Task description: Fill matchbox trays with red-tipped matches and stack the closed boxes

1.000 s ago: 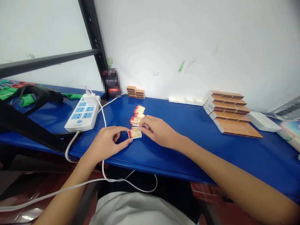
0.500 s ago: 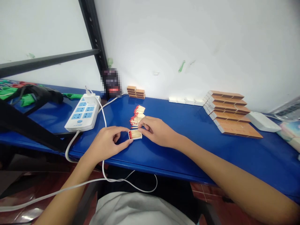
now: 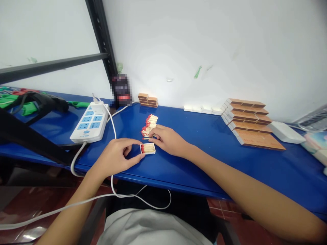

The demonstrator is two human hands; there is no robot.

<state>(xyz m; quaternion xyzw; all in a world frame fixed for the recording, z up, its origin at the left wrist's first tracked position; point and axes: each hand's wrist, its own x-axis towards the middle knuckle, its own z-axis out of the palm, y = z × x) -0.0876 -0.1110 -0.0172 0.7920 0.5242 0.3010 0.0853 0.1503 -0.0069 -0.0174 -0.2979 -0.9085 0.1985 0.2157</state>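
Observation:
A small white matchbox tray (image 3: 154,152), holding a layer of red-tipped matches (image 3: 148,148), lies on the blue table. My left hand (image 3: 118,155) has its thumb and forefinger on the tray's left end, gripping it at the corners. Just beyond the tray is a loose pile of red-headed matches (image 3: 151,121). My right hand (image 3: 167,139) is at the near edge of this pile, fingers curled and pinched at the ends of a few matches (image 3: 145,138); its fingertips partly hide them.
A white power strip (image 3: 90,124) with a trailing cable (image 3: 114,163) stands to the left. Small stacked matchboxes (image 3: 148,100) sit by the wall. White trays (image 3: 201,109) line the wall, and stepped stacks of brown matchbox sleeves (image 3: 251,124) are on the right.
My right hand has moved from the tray's right side up and slightly left to the pile's near edge, uncovering the tray's right end. My left hand stays on the tray.

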